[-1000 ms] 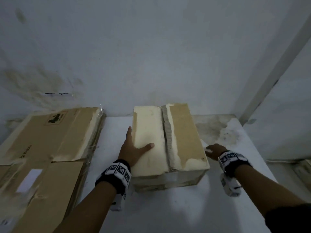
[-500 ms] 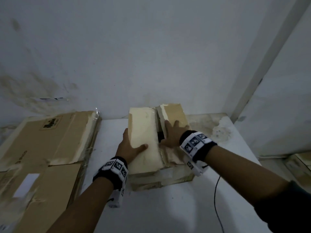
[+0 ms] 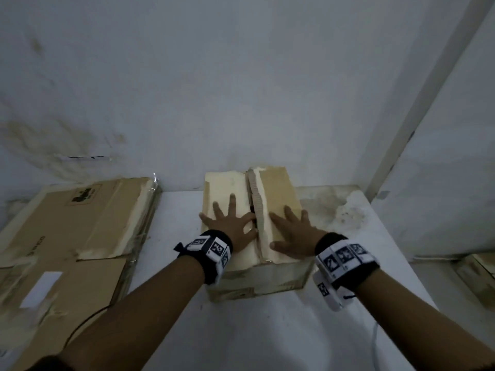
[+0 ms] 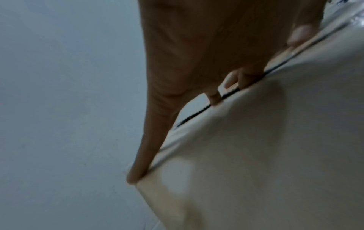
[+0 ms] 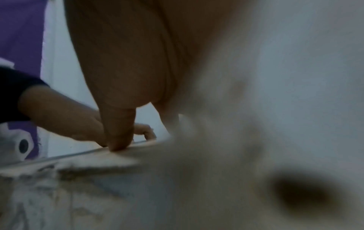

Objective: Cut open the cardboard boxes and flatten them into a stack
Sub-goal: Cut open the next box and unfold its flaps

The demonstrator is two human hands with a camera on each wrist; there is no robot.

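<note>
Tabletop, white, stained at the far right corner. Flattened boxes lie along its left edge. Cardboard box stands closed at the far edge, middle. Left hand and right hand lie flat on its top flaps, fingers spread, either side of the centre seam, grasping nothing.

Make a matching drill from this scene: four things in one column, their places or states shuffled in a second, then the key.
1. left hand
2. right hand
3. flattened cardboard
4. upright box

a. lies along the table's left edge
b. fingers spread on the pale flap
c. stands mid-table against the wall
d. flat on the brown flap

Pairs: 1-b, 2-d, 3-a, 4-c
</note>
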